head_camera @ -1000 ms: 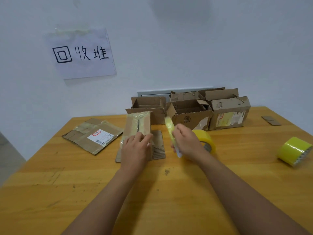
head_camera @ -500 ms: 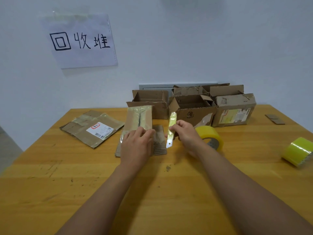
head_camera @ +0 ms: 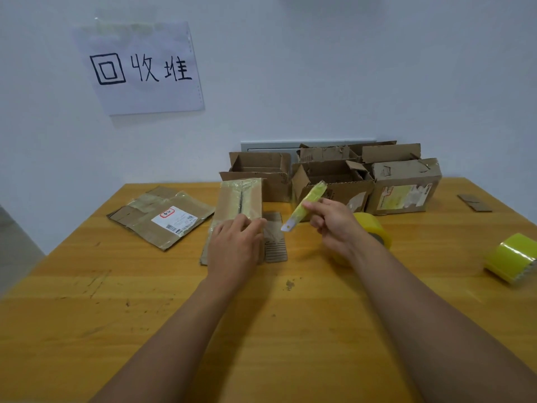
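Close in on the counter (head_camera: 145, 330), your left hand (head_camera: 235, 245) lies flat, fingers straight, pinning the taped, flattened carton (head_camera: 239, 199). Just right of it, your right hand (head_camera: 334, 225) pinches the yellow utility knife (head_camera: 309, 203) mid-handle, blade bared and off the cardboard. It looks light, stiff and slick, so grip the handle only. Open boxes (head_camera: 331, 181) stand behind.

A single head-worn camera is looking forward and down across the table (head_camera: 87, 330) toward the wall (head_camera: 348, 68), sitting close behind the left hand (head_camera: 235, 245) and right hand (head_camera: 334, 225).
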### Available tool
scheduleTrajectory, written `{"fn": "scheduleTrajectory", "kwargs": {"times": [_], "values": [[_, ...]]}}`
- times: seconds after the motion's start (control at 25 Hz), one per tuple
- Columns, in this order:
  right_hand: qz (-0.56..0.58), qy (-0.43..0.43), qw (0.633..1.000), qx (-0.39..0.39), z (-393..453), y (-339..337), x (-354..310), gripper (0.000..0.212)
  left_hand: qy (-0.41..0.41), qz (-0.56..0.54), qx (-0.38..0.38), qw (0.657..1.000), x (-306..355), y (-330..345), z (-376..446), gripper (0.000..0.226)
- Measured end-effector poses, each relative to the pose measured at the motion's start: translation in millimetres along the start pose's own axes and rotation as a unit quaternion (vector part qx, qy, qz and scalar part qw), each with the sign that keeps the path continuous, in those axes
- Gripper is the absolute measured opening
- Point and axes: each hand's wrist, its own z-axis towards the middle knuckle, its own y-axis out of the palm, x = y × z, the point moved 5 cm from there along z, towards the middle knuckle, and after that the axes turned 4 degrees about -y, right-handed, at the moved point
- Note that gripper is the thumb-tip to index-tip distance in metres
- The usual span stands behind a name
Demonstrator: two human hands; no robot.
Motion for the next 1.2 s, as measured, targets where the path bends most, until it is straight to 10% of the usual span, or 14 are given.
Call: {"fn": "scheduleTrajectory", "kwargs": {"times": [0.32,0.68,1.2], "values": [[0.094,0.005,0.988,0.125,11.5,-2.1,-10.8,0.010,0.004,-0.018,-0.010,1.000,-0.8,0.9,1.5,0.025],[-0.001,0.051,0.995,-0.091,37.0,23.3,1.8,0.019,0.036,-0.030,0.004,0.999,-12.2,5.5,2.5,0.027],[-0.200,-0.003,0.961,-0.192,29.5,22.1,6.4,0.041,0.074,-0.033,-0.006,0.997,-11.2,1.0,6.3,0.025]]}}
